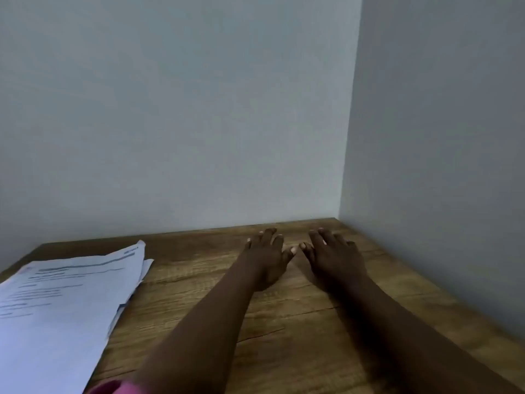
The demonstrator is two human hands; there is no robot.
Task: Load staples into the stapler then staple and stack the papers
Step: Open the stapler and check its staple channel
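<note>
The left grip [267,258] lies flat on the surface [284,322], palm down, fingers spread and straight, pinching nothing; the right grip [333,255] lies the same way just beside it, fingers spread, empty too; the two thumbs nearly meet between them, though whether they touch cannot be told. Both sit near the far corner, where the surface meets the walls [199,109].

The papers [62,302] lie well apart from both grips, at the left edge of the view; they are a loose, uneven pile, the lower sheets poking out beyond the top one on the right side. No stapler and no staples show anywhere in view, so the loading step looks not yet begun.

The risks, as a judgement: the stapler must be found outside this view, and a reach made without looking first could sweep an arm across the pile and fan it further, or push sheets off the near edge; the sheets are already skewed, so stapling them without squaring the edges would fix them crooked, or miss the lower ones; a pink sleeve [113,388] sits close to the pile's near corner and may drag it as the left arm moves.
</note>
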